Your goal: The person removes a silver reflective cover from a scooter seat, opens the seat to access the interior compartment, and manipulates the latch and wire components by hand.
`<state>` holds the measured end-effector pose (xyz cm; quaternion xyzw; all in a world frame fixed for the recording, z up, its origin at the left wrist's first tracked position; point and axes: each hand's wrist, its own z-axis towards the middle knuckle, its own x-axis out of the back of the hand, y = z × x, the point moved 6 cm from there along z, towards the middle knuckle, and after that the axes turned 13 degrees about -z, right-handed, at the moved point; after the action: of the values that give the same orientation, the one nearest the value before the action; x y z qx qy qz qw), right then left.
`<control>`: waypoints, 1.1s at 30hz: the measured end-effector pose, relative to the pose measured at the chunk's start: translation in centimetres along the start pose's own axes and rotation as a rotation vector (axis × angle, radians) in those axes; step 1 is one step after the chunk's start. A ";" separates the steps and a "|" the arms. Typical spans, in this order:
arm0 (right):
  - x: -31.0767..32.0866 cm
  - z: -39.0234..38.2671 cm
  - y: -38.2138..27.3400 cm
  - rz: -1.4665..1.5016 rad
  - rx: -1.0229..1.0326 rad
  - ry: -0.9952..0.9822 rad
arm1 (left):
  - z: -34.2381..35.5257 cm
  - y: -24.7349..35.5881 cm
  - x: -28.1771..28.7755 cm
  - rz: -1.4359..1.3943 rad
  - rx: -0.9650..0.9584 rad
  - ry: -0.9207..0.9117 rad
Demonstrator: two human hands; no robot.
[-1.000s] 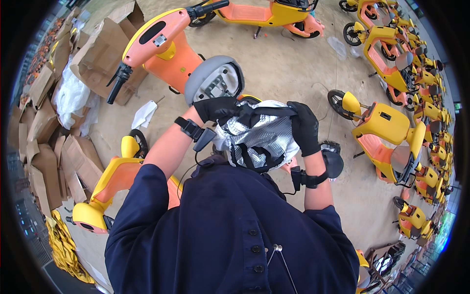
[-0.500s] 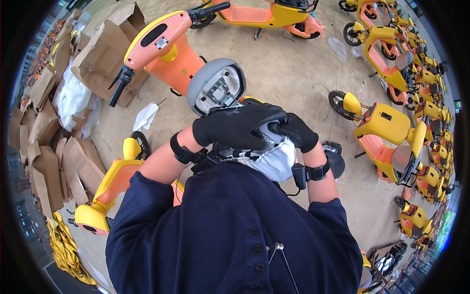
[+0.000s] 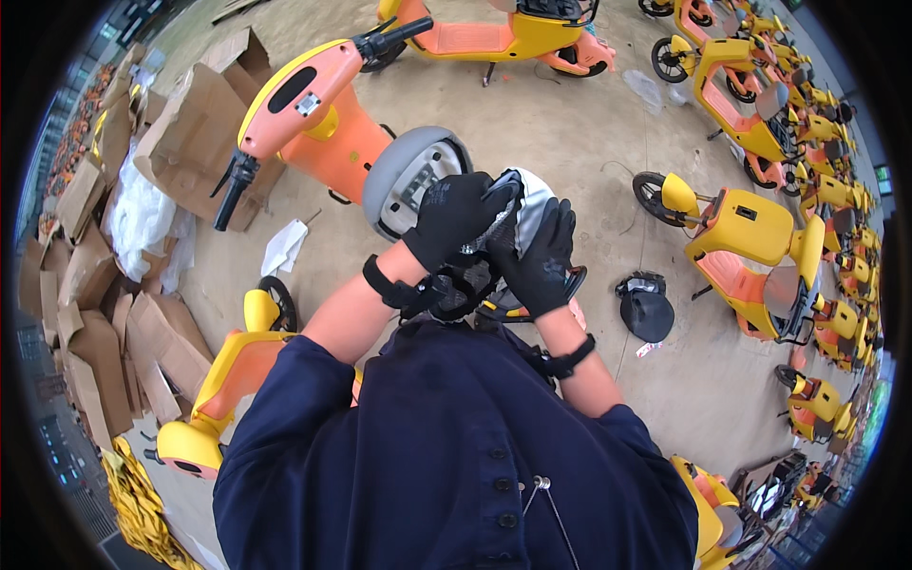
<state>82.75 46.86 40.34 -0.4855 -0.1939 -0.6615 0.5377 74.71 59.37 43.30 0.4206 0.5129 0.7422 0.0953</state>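
Both hands wear black gloves and grip a white cloth-like piece [image 3: 534, 201] with a grey checked inner side. My left hand [image 3: 456, 220] is closed on its left edge, in front of the scooter seat. My right hand [image 3: 543, 261] holds the lower right side, its fingers pointing up over the white surface. The piece stands raised and folded between them; its full shape is hidden. Just beyond my left hand is a grey scooter seat [image 3: 380, 180], tipped up so that its pale underside shows. It belongs to the orange and yellow scooter [image 3: 334, 142] before me.
Cardboard boxes [image 3: 185, 133] and clear plastic wrap [image 3: 141, 214] are heaped at left. Another scooter [image 3: 223, 380] stands near my left elbow. Rows of yellow scooters [image 3: 750, 237] line the right. A black cap-like object [image 3: 647, 312] lies on the floor beyond my right forearm.
My hands have moved apart and turned, lifting the white piece upright between them. My right hand has swung inward to the left, uncovering the black object on the floor.
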 end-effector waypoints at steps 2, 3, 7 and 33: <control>-2.0 0.1 0.7 -0.074 -0.062 -0.033 | -0.3 1.0 -0.1 0.056 -0.027 0.038; -2.6 0.4 1.1 -0.107 -0.090 -0.075 | -0.7 0.6 -0.5 0.063 -0.067 0.048; -4.9 0.5 6.6 0.282 -0.196 -0.106 | -1.8 0.7 0.5 -0.019 -0.132 -0.087; 3.1 5.1 3.5 1.442 -0.145 -0.811 | -0.6 7.3 3.4 0.127 -0.669 -0.203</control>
<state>88.25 47.98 44.36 -0.7251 0.0292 0.0610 0.6854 74.29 57.58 51.11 0.4689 0.2023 0.8280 0.2316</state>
